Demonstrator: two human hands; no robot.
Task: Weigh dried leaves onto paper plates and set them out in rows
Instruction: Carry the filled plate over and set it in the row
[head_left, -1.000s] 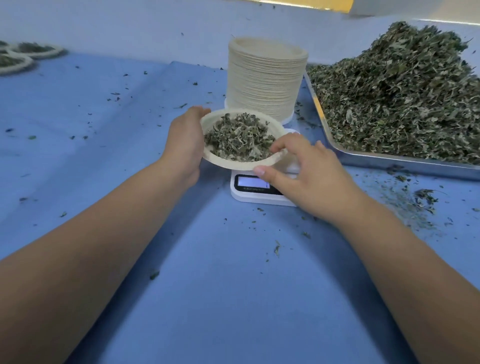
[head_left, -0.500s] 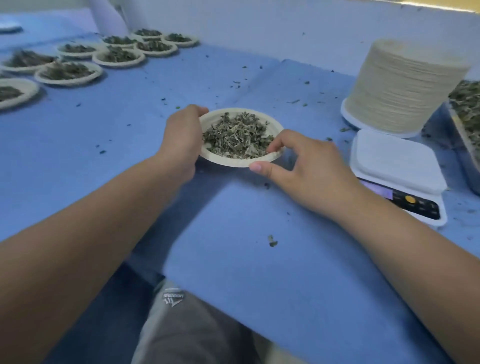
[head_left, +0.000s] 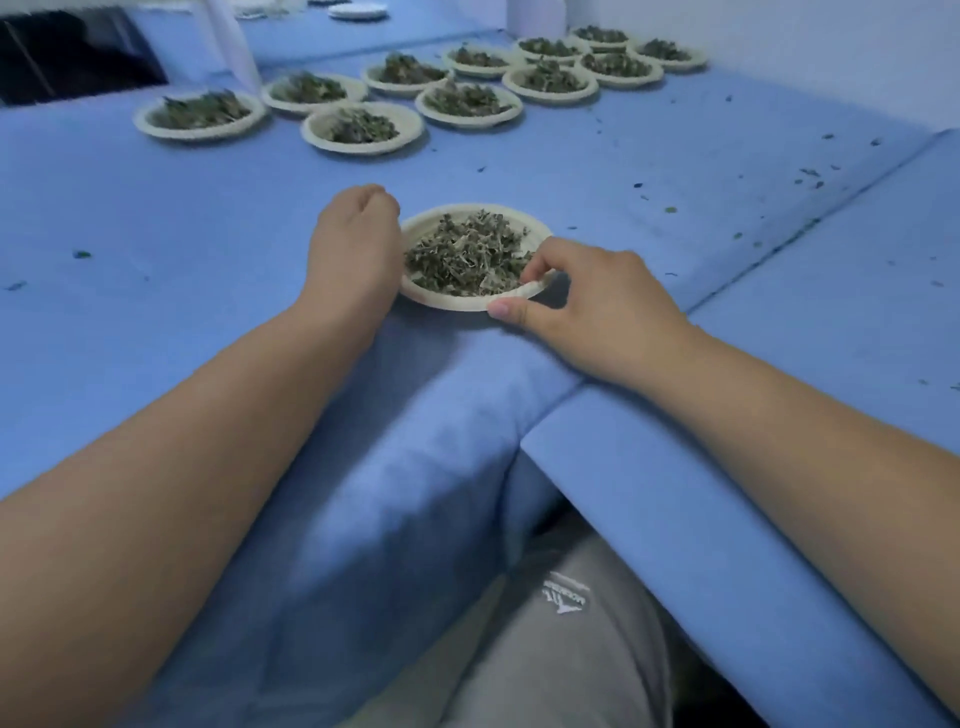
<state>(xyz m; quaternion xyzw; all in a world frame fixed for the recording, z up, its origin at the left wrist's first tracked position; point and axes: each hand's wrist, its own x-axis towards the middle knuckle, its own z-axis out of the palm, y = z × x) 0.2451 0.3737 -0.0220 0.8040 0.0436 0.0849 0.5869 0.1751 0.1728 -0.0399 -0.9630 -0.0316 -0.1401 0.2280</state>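
Note:
A cream paper plate (head_left: 441, 302) heaped with dried green leaves (head_left: 467, 254) is held between both hands above the blue cloth. My left hand (head_left: 353, 249) grips its left rim, fingers curled under and hidden. My right hand (head_left: 587, 301) pinches the near right rim between thumb and fingers. Further back, several filled paper plates (head_left: 363, 127) stand in two rows running from left to the far right.
The blue cloth-covered table (head_left: 675, 171) is strewn with leaf crumbs. A seam (head_left: 769, 254) separates it from a second blue surface on the right. My grey-trousered lap (head_left: 561, 639) shows below the table edge. A white plate (head_left: 358, 10) lies at the far top.
Both hands have carried the filled plate off the scale and leftward toward the rows. The scale, the plate stack and the leaf tray have left the view.

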